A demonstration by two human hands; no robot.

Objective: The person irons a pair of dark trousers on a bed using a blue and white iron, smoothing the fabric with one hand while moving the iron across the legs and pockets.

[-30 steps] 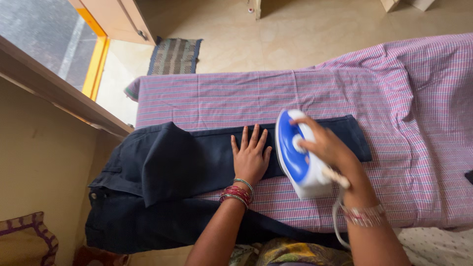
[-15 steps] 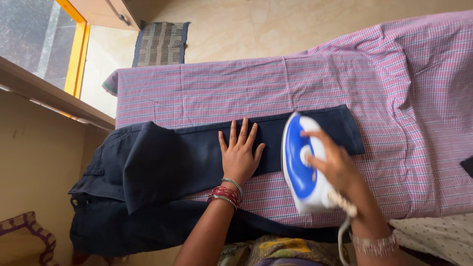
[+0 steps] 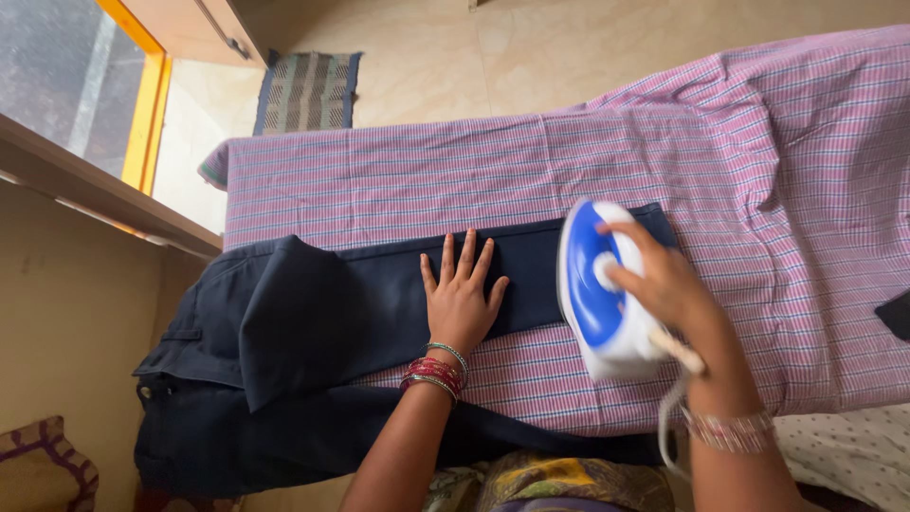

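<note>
Our left hand lies spread flat on the navy trousers at frame centre, on the checked surface. Our right hand grips the blue-and-white iron just right of it. Sliding the iron leftward could burn those fingers.

I have just 1 view, from the camera on the person's head, tilted steeply down and slightly forward. It sits close over the checked purple cloth covering the work surface, near enough that both forearms enter from the bottom edge. At the top I see tiled floor and a striped mat.
</note>
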